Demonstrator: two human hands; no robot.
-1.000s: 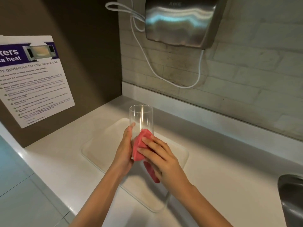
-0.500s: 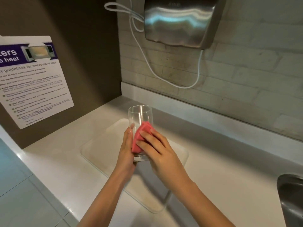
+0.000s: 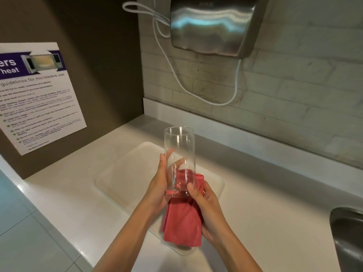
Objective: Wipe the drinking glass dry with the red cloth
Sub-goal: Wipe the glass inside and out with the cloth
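Where red cloth (image 3: 183, 226) drapes, glass (image 3: 179, 160) base blurred, fingers (image 3: 177, 163) half-hidden.

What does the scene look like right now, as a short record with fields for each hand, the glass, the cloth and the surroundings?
left hand: grips the drinking glass from its left side
right hand: holds the red cloth at the glass's base and far side
drinking glass: upright, clear, empty, held above the tray
red cloth: bunched under the glass, hanging down between the hands
tray: pale, flat on the white counter
sink: metal, at right edge
wall: steel dryer, microwave poster
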